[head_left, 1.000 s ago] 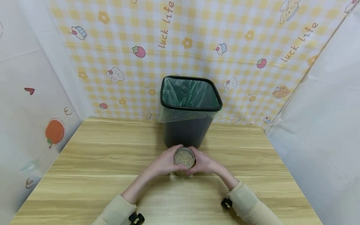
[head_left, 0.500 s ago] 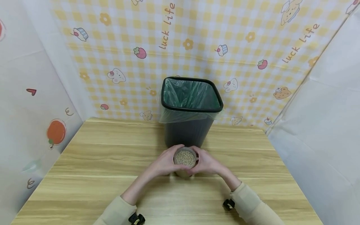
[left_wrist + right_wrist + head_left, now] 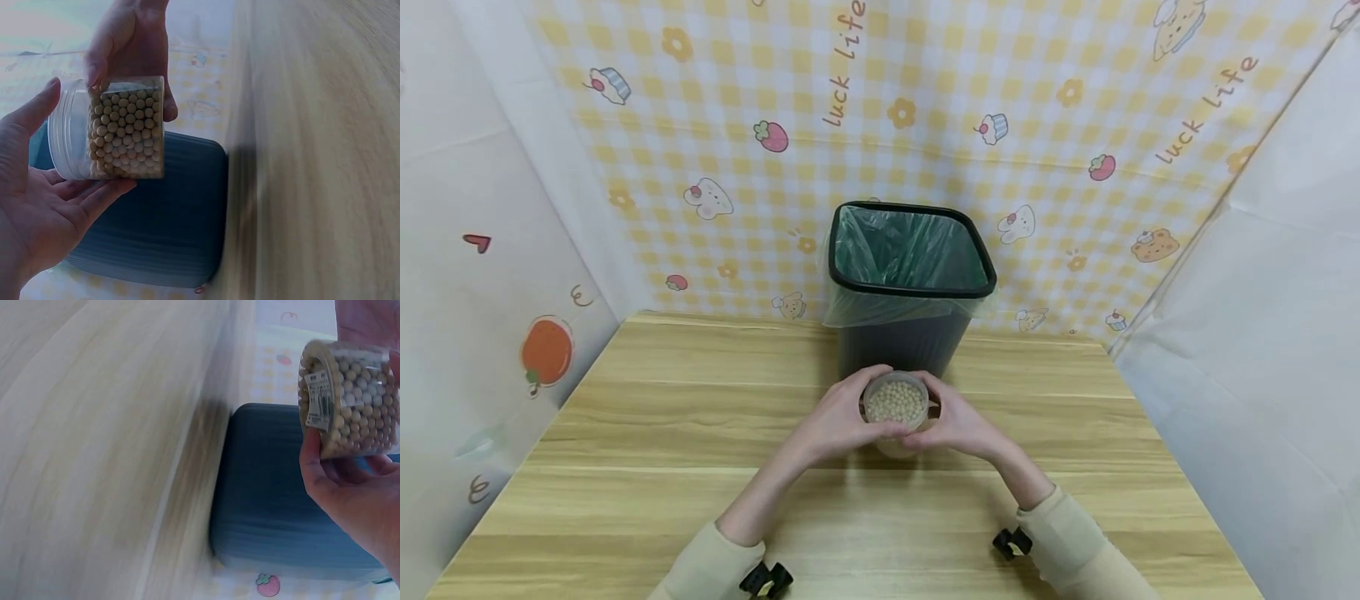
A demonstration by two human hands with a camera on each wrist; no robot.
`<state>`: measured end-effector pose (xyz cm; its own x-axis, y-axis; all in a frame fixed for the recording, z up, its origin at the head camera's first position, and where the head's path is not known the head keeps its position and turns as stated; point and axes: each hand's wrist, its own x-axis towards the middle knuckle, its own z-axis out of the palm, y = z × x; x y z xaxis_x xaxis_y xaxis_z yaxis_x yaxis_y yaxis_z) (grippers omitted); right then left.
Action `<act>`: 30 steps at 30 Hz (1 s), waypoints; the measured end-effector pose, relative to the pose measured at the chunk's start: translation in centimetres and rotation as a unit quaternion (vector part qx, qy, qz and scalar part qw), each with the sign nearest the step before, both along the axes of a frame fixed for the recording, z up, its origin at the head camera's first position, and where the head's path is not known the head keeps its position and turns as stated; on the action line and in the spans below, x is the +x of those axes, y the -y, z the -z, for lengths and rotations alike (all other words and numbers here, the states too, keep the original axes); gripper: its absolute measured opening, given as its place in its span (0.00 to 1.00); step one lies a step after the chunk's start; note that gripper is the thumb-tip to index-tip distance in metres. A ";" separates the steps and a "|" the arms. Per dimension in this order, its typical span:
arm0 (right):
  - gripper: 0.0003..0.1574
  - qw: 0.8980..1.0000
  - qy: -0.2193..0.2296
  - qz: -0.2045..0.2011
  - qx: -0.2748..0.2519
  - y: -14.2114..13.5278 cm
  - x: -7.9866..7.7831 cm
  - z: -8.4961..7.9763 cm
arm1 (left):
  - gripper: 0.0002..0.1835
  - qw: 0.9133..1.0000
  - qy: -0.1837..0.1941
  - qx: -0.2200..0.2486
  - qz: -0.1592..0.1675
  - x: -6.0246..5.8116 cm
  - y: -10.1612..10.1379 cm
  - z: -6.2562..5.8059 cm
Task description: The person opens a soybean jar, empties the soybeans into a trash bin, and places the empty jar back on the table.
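A clear plastic jar (image 3: 891,442) of small round beige beads (image 3: 897,402) is raised off the wooden table, its top facing up. My left hand (image 3: 844,423) grips it from the left, while my right hand (image 3: 958,423) holds the opposite side; the thumbs almost meet at the front. In the left wrist view the jar's ridged clear upper part (image 3: 67,131) lies above the bead level. A white barcode label (image 3: 319,403) shows on the jar's base in the right wrist view. Whether a lid covers the top cannot be made out.
Directly behind the jar stands a dark bin (image 3: 895,337) with a black rim and a green translucent liner (image 3: 910,246). Bare wooden table (image 3: 685,442) extends to both sides. A yellow checked cloth (image 3: 737,158) hangs at the back, with white sheets (image 3: 1247,317) at the sides.
Both hands have lifted the jar off the table and carried it slightly forward, toward the bin. The bin has stayed where it was.
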<state>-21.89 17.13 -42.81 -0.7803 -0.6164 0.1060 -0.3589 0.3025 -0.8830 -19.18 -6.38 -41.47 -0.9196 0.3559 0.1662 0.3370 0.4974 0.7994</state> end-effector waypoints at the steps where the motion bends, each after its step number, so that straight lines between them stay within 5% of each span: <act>1: 0.50 1.000 -0.008 0.004 0.001 0.1 0.1 -0.1 | 0.47 1.000 -0.002 0.002 -0.002 0.1 0.0 -0.1; 12: 0.55 0.997 -0.039 0.070 -0.008 1.1 1.5 -0.9 | 0.45 0.999 -0.040 0.015 -0.021 0.9 -0.4 -1.4; 17: 0.52 0.996 -0.052 0.069 -0.008 1.3 2.1 -1.7 | 0.43 0.999 -0.033 0.037 -0.010 1.3 -0.2 -2.0; 23: 0.51 0.999 -0.036 -0.001 -0.026 1.1 2.3 -2.7 | 0.42 0.992 -0.017 0.075 0.096 1.3 0.8 -2.9; 30: 0.50 0.990 0.028 -0.122 -0.067 0.4 2.2 -3.0 | 0.44 0.961 -0.023 0.107 0.256 0.9 1.7 -3.4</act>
<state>-19.66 16.71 -39.79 -0.6167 -0.7706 0.1608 -0.3558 0.0907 -0.9302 -18.28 -8.12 -38.11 -0.6235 0.7123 0.3224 0.5317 0.0840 0.8428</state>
